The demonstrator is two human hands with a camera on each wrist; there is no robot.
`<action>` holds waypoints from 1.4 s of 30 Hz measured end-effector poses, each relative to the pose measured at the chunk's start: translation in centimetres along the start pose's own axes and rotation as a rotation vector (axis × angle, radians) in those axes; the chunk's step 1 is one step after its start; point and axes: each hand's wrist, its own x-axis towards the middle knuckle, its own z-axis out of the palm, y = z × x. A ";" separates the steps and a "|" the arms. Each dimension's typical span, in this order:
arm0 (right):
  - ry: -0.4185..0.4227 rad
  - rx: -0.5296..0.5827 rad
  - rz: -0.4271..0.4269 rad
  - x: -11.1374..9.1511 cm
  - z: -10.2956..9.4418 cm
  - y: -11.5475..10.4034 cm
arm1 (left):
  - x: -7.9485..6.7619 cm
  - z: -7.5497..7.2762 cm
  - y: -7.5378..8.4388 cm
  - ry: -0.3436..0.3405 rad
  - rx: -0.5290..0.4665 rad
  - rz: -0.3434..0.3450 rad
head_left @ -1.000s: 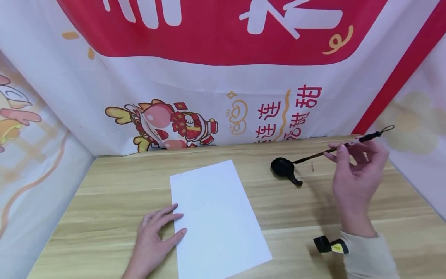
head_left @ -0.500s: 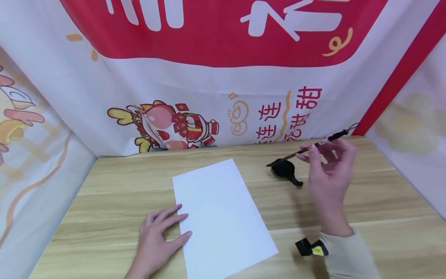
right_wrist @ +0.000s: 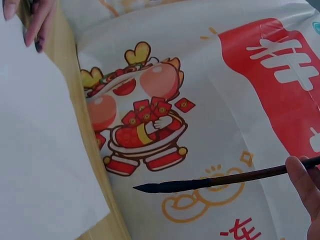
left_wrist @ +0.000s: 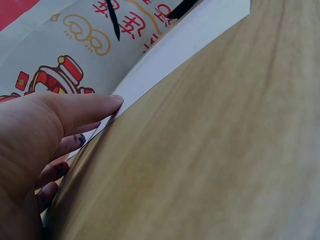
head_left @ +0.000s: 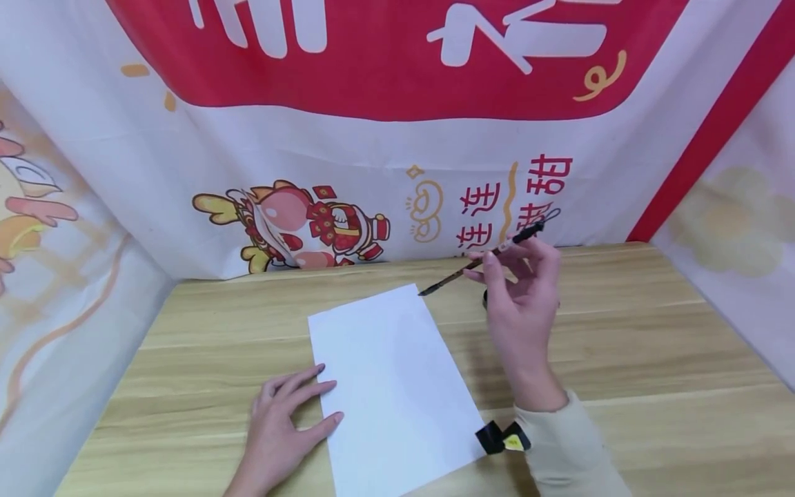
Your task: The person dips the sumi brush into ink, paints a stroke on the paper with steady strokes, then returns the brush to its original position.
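Pinching brush (right_wrist: 220, 180): R grip (head_left: 523, 297) over table (head_left: 627, 345), R of paper (head_left: 391, 386); L grip (head_left: 279, 417) spread on L edge

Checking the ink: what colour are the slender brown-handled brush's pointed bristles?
The bristles look black, best seen in the right wrist view.

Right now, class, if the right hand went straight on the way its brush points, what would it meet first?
Likely the white paper, near its far right corner; the brush in the right hand points there, but its height is unclear.
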 end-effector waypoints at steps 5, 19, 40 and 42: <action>-0.020 0.052 0.030 -0.5 2.1 -0.2 | -0.1 -0.4 -0.2 -0.011 0.002 -0.009; -0.009 0.019 0.133 -2.5 4.9 -0.3 | 0.0 -0.5 -0.6 0.001 0.001 0.017; -0.088 -0.030 0.172 -4.0 6.0 0.8 | -0.1 -0.1 -0.3 -0.020 0.001 0.007; -0.101 -0.039 0.161 -4.1 6.2 0.9 | 0.0 -0.1 -0.3 -0.023 0.002 0.001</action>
